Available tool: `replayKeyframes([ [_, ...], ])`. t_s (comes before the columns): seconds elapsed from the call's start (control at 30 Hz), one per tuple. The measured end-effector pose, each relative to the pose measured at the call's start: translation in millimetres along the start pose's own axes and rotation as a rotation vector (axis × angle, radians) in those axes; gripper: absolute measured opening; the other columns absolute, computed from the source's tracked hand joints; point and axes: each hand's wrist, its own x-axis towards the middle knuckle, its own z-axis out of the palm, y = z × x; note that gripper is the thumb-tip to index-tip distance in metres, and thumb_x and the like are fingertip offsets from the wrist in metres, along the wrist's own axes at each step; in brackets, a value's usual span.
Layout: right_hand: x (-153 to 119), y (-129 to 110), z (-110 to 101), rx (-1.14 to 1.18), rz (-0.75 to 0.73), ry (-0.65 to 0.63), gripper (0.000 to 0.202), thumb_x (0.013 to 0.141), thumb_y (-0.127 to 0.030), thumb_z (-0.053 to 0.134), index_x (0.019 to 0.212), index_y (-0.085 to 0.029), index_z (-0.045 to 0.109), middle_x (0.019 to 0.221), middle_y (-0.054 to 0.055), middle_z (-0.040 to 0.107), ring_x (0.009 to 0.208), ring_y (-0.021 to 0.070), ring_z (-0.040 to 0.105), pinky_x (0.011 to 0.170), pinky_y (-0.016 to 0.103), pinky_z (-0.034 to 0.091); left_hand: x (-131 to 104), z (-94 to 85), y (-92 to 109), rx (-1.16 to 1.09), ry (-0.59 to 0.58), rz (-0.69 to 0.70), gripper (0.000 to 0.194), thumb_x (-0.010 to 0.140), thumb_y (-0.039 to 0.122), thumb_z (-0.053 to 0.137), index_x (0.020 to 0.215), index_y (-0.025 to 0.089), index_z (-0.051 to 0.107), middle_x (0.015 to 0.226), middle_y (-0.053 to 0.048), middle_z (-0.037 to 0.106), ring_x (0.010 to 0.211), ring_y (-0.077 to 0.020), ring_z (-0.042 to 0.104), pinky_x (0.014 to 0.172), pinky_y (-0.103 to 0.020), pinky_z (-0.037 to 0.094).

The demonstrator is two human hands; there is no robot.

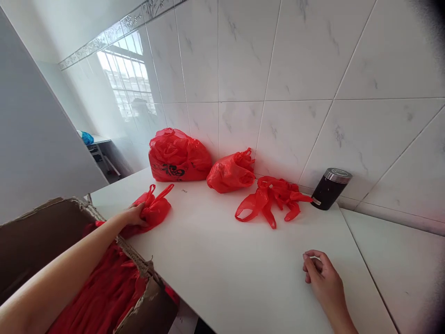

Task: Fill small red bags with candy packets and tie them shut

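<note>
Cardboard box [41,232], one, occupies the lower left of the frame; its rim is torn and ragged, and it holds a mass of red plastic bags [100,292], too bunched to count. Left hand [134,215], one, reaches over the box rim at left of centre; its fingers are clamped on a small bundled red bag [156,208] lying on the white countertop [225,269], the bag's two loop handles pointing up and to the right.

Red plastic bags on the countertop number four: the gripped bundle; a large stuffed bag [179,155] against the wall at upper centre, glossy and crinkled, bearing a black printed motif that cannot be read; a smaller knotted bag [231,171] just right of it, touching or nearly touching; a flat, loose tangle of bag handles [273,197] further right, which may be more than one bag.

Cylindrical container [328,188], one, stands right of the tangle at the wall; black body, metallic lid, a small label too small to read.

Right hand [321,276], one, rests on the countertop at the lower right of the frame; fingers curled loosely inward, holding nothing, well apart from the left hand.

Wall [295,69] is glossy white marbled tile; a window reflection shows at upper left.
</note>
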Motion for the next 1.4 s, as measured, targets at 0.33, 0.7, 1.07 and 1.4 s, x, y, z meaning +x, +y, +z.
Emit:
replayKeyframes([
  [0.33, -5, -15, 8, 0.027, -0.005, 0.031, 0.033, 0.083, -0.057, 0.048, 0.09, -0.024, 0.051, 0.061, -0.005, 0.055, 0.044, 0.0117, 0.05, 0.047, 0.024, 0.042, 5, -64.1, 122, 0.082, 0.034, 0.264, 0.089, 0.072, 0.046, 0.07, 0.144, 0.01, 0.031, 0.132, -0.017, 0.056, 0.121, -0.0376, 0.05, 0.096, -0.043, 0.04],
  [0.7, -9, -21, 4, 0.182, -0.065, 0.046, 0.032, 0.085, -0.055, 0.046, 0.087, -0.024, 0.049, 0.058, -0.006, 0.05, 0.041, 0.0111, 0.046, 0.043, 0.024, 0.04, -70, 100.9, 385, -0.19, -0.102, 0.553, 0.04, 0.088, 0.038, 0.057, 0.124, 0.019, 0.054, 0.131, -0.011, 0.054, 0.114, -0.0266, 0.054, 0.095, -0.052, 0.043],
  [1.07, -41, -67, 4, -0.047, -0.528, 0.332, 0.025, 0.086, -0.037, 0.055, 0.106, -0.024, 0.053, 0.113, 0.01, 0.057, 0.105, 0.0243, 0.055, 0.09, 0.041, 0.045, -183, 80.3, 331, -0.744, -0.258, 0.351, 0.053, 0.083, 0.068, 0.033, 0.064, 0.025, 0.058, 0.054, 0.0, 0.056, 0.051, -0.0185, 0.055, 0.047, -0.03, 0.04],
  [1.4, -52, -70, -36, -0.092, -0.218, -0.161, 0.027, 0.071, -0.005, 0.048, 0.085, -0.024, 0.06, 0.079, -0.002, 0.065, 0.069, 0.0156, 0.06, 0.061, 0.026, 0.045, -196, 84.2, 281, -1.125, -0.476, -0.011, 0.039, 0.074, 0.066, 0.051, 0.087, 0.03, 0.061, 0.062, -0.001, 0.062, 0.054, -0.0229, 0.061, 0.05, -0.036, 0.051],
])
